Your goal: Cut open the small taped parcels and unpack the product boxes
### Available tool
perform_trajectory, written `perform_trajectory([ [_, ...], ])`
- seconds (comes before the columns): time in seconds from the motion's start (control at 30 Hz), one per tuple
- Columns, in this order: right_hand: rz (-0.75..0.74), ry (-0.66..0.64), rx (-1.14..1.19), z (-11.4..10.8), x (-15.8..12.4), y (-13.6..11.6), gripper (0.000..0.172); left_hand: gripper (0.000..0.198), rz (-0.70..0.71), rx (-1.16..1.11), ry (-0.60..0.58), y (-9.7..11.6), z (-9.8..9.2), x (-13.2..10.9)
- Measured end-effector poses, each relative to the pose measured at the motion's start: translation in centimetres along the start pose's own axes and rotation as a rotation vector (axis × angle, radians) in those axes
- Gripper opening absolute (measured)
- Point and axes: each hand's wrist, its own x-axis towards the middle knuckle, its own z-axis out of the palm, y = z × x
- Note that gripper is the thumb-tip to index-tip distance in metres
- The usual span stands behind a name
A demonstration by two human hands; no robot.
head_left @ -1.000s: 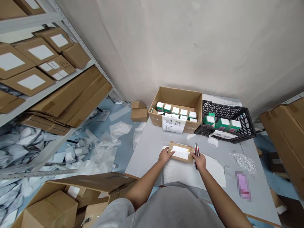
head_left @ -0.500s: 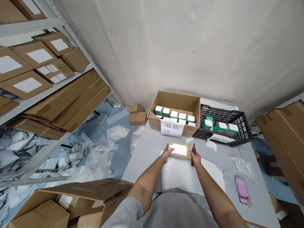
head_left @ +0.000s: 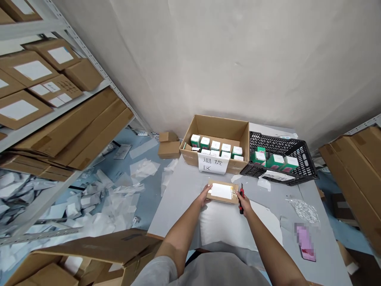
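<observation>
A small flat cardboard box (head_left: pixel 220 198) with a white label lies between my two hands, over the near side of the table. My left hand (head_left: pixel 204 195) is closed on its left end. In my right hand (head_left: pixel 245 204) is a red and black utility knife (head_left: pixel 241 206), pointing away from me with a dark tip. The fingers of that hand also touch the box's right end. Beneath the box and nearer my body is a puffy white sheet or cushion (head_left: pixel 220 226).
An open carton (head_left: pixel 220 124) of green-and-white boxes with a paper sign stands at the back. Right of it is a black plastic crate (head_left: pixel 308 159). A pink phone (head_left: pixel 306 242) and crumpled clear plastic (head_left: pixel 305 210) lie on the right. Shelves (head_left: pixel 89 93) of cartons rise left.
The view has shifted slightly. My left thumb has slid off the label toward the box's left edge, and the hand now grips that end. The knife stays in my right hand.
</observation>
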Motion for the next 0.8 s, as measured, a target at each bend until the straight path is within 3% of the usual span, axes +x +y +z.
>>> perform_trajectory([
  [0.23, 0.02, -0.039, -0.014, 0.5, -2.4, 1.5, 0.069, 0.075, -0.099, -0.219, -0.112, -0.6, -1.9, -1.8],
  [0.33, 0.054, 0.011, -0.013, -0.5, -3.2, 3.8, 0.068, 0.077, -0.127, -0.201, -0.118, -1.6, -0.5, -2.7],
  [0.53, -0.004, 0.044, -0.067, -4.0, -4.2, 6.9, 0.075, 0.083, 0.011, -0.234, -0.134, -5.3, 3.3, -5.3],
  [0.63, -0.136, 0.059, -0.247, -4.9, -4.3, 6.2, 0.063, 0.082, 0.112, -0.232, -0.064, -5.8, 4.0, -6.0],
  [0.8, -0.277, 0.285, -0.595, -4.6, -5.5, 3.8, 0.047, 0.088, 0.196, -0.06, 0.121, -4.9, 4.6, -6.5],
])
